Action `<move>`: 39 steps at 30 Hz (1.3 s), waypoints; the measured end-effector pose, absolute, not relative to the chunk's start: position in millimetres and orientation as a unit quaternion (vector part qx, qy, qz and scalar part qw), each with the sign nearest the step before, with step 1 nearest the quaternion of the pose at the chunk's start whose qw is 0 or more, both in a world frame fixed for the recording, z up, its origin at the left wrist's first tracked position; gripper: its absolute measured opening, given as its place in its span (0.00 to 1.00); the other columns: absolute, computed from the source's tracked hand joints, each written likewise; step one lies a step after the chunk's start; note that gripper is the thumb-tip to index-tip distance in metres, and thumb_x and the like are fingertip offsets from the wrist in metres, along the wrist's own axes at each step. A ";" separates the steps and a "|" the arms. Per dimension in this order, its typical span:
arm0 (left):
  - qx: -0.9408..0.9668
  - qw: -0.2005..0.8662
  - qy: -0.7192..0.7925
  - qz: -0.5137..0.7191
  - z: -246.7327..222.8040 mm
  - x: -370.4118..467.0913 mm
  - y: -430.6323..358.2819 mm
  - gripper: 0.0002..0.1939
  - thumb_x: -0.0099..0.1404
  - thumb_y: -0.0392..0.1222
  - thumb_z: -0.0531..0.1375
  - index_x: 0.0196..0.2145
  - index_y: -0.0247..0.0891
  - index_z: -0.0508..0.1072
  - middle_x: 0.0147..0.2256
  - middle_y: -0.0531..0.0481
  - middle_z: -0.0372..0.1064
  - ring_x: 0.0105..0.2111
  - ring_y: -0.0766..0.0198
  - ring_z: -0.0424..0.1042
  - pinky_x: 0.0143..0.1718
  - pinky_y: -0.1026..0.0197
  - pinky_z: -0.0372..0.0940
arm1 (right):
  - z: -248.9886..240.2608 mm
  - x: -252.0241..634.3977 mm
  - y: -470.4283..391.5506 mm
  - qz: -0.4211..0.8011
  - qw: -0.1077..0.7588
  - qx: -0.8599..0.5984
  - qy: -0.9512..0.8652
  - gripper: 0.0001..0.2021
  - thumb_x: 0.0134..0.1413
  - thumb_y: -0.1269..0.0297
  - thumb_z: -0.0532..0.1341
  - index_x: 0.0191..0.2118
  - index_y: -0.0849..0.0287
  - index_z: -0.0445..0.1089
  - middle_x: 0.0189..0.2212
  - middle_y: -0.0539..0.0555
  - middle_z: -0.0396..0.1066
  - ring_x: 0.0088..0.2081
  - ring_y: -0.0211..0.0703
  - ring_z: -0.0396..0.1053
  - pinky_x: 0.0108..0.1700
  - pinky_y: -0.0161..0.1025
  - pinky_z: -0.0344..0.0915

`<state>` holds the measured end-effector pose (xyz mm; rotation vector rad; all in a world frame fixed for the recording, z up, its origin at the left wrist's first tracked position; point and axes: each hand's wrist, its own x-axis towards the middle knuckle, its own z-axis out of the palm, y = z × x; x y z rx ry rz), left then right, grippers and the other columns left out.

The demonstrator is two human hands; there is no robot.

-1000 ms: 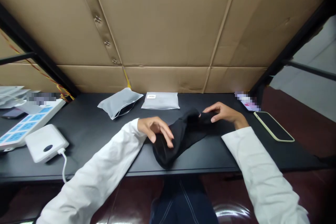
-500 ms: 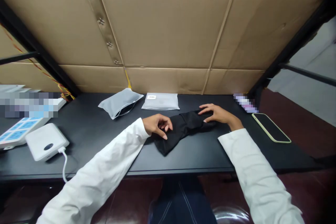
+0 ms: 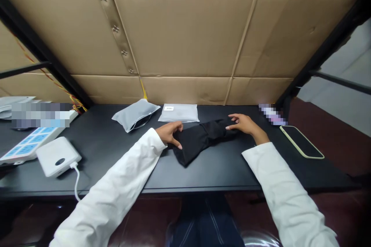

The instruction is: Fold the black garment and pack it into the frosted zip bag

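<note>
Straightening the black cloth (image 3: 193,144) on the tabletop (image 3: 226,171), apparently, left hand (image 3: 169,132) and right hand (image 3: 244,124) at its ends, thumbs and fingers parted; next move likely calls for smoothing it flat.

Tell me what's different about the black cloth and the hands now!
The black cloth lies flatter, its near corner farther from the front table edge. The left hand drew back to the cloth's left end; the right hand stayed by the other end, its grip unclear. The phone, power bank, open frosted pouch and labeled frosted pouch stayed put.
</note>
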<state>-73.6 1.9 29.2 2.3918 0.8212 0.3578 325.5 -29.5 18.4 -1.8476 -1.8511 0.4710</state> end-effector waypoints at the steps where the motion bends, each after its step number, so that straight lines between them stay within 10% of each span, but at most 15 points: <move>1: 0.899 0.298 0.293 0.133 29.5 -74.3 2.9 0.36 0.37 0.62 0.74 0.37 0.38 0.66 0.31 0.57 0.58 0.29 0.68 0.56 0.30 0.65 0.55 | 18.3 326.2 -29.4 0.170 0.234 -0.683 -0.671 0.33 0.36 0.53 0.74 0.52 0.59 0.73 0.42 0.59 0.75 0.41 0.50 0.73 0.45 0.42 0.68; 11: 0.877 0.453 0.149 0.053 38.3 -78.9 2.0 0.25 0.49 0.48 0.72 0.45 0.39 0.78 0.37 0.46 0.74 0.34 0.62 0.72 0.34 0.65 0.67 | 17.2 330.6 -27.7 0.140 0.164 -0.759 -0.614 0.29 0.31 0.38 0.70 0.35 0.58 0.72 0.32 0.57 0.76 0.36 0.53 0.74 0.34 0.39 0.64; 21: 0.863 0.416 0.175 0.227 31.8 -50.0 -19.6 0.11 0.55 0.45 0.69 0.30 0.33 0.79 0.34 0.43 0.74 0.33 0.63 0.73 0.38 0.62 0.68 | 33.0 302.9 -40.9 0.380 0.330 -0.602 -0.620 0.30 0.30 0.57 0.76 0.42 0.56 0.65 0.38 0.54 0.75 0.42 0.50 0.74 0.45 0.44 0.70; 27: 0.845 0.431 0.103 0.298 33.9 -30.8 -34.0 0.16 0.57 0.51 0.68 0.27 0.35 0.71 0.48 0.38 0.71 0.52 0.52 0.68 0.56 0.50 0.61 | 26.5 285.2 -38.1 0.428 0.372 -0.537 -0.624 0.40 0.25 0.69 0.75 0.50 0.55 0.62 0.45 0.56 0.74 0.48 0.53 0.72 0.52 0.50 0.68; 39: 0.796 0.329 0.358 0.360 12.1 6.2 -41.8 0.15 0.66 0.55 0.57 0.35 0.39 0.64 0.29 0.54 0.65 0.30 0.64 0.65 0.35 0.62 0.62 | 21.3 262.3 -34.8 0.351 0.441 -0.499 -0.658 0.17 0.46 0.59 0.67 0.42 0.60 0.76 0.42 0.54 0.78 0.46 0.52 0.74 0.51 0.47 0.67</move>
